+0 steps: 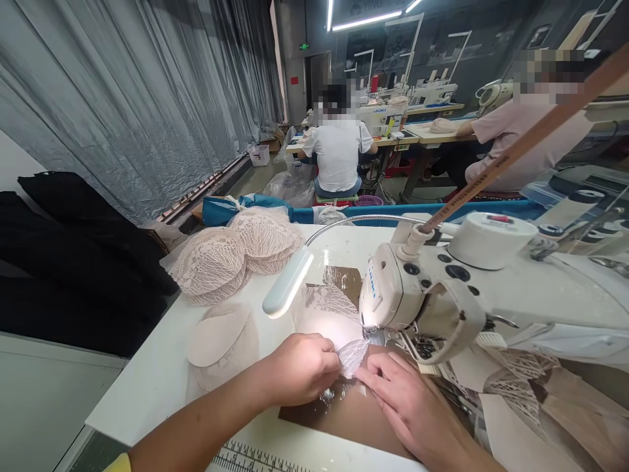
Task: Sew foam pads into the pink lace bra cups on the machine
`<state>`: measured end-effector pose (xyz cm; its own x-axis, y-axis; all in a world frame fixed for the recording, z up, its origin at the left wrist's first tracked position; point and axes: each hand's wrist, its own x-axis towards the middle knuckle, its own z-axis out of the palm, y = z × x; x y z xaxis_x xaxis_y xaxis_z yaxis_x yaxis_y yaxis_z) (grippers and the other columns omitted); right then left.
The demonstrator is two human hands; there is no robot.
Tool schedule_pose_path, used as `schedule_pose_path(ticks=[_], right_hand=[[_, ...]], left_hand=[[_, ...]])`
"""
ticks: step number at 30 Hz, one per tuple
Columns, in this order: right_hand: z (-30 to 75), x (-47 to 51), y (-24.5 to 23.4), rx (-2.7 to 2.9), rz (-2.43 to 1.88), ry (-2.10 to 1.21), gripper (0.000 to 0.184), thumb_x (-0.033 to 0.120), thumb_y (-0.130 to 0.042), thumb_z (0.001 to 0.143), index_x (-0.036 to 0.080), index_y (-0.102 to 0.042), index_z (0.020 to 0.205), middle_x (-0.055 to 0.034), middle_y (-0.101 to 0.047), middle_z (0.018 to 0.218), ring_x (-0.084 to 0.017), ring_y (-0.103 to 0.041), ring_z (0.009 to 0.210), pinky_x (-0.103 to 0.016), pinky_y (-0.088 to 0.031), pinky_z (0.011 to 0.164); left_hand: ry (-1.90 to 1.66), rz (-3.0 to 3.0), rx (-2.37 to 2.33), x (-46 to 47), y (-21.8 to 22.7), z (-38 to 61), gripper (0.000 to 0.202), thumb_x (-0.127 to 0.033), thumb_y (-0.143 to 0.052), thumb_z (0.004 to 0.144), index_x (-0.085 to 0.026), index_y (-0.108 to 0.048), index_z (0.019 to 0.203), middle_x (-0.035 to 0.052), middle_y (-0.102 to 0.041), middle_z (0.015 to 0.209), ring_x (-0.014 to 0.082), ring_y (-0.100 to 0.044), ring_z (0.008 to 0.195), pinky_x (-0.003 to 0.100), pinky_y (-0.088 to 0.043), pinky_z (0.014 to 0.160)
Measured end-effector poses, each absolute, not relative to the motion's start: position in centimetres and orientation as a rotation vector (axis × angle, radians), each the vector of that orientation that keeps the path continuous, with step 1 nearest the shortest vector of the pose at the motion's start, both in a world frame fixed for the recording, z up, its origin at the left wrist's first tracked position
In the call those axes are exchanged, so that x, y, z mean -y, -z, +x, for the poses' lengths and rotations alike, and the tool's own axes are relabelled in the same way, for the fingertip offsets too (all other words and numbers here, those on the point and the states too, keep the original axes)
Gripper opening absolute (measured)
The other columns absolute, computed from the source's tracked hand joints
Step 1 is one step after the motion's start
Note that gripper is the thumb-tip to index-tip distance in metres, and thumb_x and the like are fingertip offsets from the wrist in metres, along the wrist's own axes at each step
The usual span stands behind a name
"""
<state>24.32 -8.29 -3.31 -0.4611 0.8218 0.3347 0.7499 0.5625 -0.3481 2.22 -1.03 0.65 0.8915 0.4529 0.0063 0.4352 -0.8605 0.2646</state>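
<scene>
A white JUKI sewing machine point(393, 282) stands over the table with its needle area lit. Under its head lies a pale lace bra cup point(328, 308), one lace edge running toward the needle. My left hand point(307, 368), fingers curled into a pinch, grips the near edge of this lace. On the other side my right hand point(405, 393) presses its fingertips on the lace edge close to the presser foot, which is partly hidden. Both hands rest over a brown board point(339, 413) on the tabletop.
Stacked lace cups point(211, 262) sit at the back left, with loose cup pieces point(221, 337) nearer. A lamp point(287, 285) hangs left of the machine head. More cut pieces point(511, 393) lie at right. A ruler strip point(255, 455) marks the front edge. Two people work beyond.
</scene>
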Motion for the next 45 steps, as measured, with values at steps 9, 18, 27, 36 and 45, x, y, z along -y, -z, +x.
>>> schedule_pose_path(ticks=[9,18,27,36,45], right_hand=[[24.4,7.8,4.4,2.324,-1.466,0.141,0.041,0.007,-0.034,0.086,0.018,-0.061,0.115,-0.0076,-0.065,0.092,-0.018,-0.060,0.076,-0.025,-0.044,0.055],[24.8,8.1,4.8,2.355,-1.474,0.083,0.045,0.005,-0.033,0.085,0.017,-0.062,0.118,-0.0098,-0.065,0.097,-0.017,-0.059,0.074,-0.024,-0.041,0.053],[25.2,8.3,6.2,2.329,-1.498,0.114,0.048,0.006,-0.031,0.086,0.020,-0.062,0.120,-0.0107,-0.063,0.096,-0.022,-0.058,0.085,-0.027,-0.045,0.061],[25.0,7.6,5.5,2.275,-1.550,0.246,0.045,0.007,-0.032,0.088,0.016,-0.066,0.116,-0.0103,-0.065,0.090,-0.017,-0.061,0.070,-0.028,-0.048,0.061],[25.4,8.3,4.6,2.376,-1.495,0.095,0.043,0.008,-0.033,0.089,0.018,-0.061,0.120,-0.0089,-0.063,0.095,-0.015,-0.058,0.069,-0.025,-0.045,0.060]], left_hand=[[-0.124,2.762,-0.560,0.1,-2.4,2.3,0.021,-0.031,-0.050,0.091,-0.019,-0.066,0.099,0.0040,-0.065,0.086,0.0152,-0.059,0.072,0.025,-0.044,0.065],[-0.329,2.934,-0.281,-2.0,1.3,4.1,0.030,-0.021,-0.051,0.091,-0.016,-0.058,0.119,0.0075,-0.062,0.125,0.0214,-0.054,0.108,0.034,-0.042,0.092],[-0.387,2.940,-0.345,-1.1,2.0,3.9,0.034,-0.024,-0.047,0.093,-0.014,-0.057,0.123,0.0068,-0.060,0.129,0.0222,-0.051,0.112,0.036,-0.040,0.094],[-0.418,2.885,-0.483,-0.8,2.3,4.5,0.035,-0.030,-0.044,0.094,-0.014,-0.056,0.123,0.0081,-0.060,0.128,0.0241,-0.051,0.110,0.037,-0.039,0.093],[-0.462,2.831,-0.449,-1.3,1.6,3.7,0.029,-0.030,-0.048,0.092,-0.016,-0.062,0.112,0.0084,-0.063,0.120,0.0230,-0.052,0.106,0.037,-0.040,0.092]])
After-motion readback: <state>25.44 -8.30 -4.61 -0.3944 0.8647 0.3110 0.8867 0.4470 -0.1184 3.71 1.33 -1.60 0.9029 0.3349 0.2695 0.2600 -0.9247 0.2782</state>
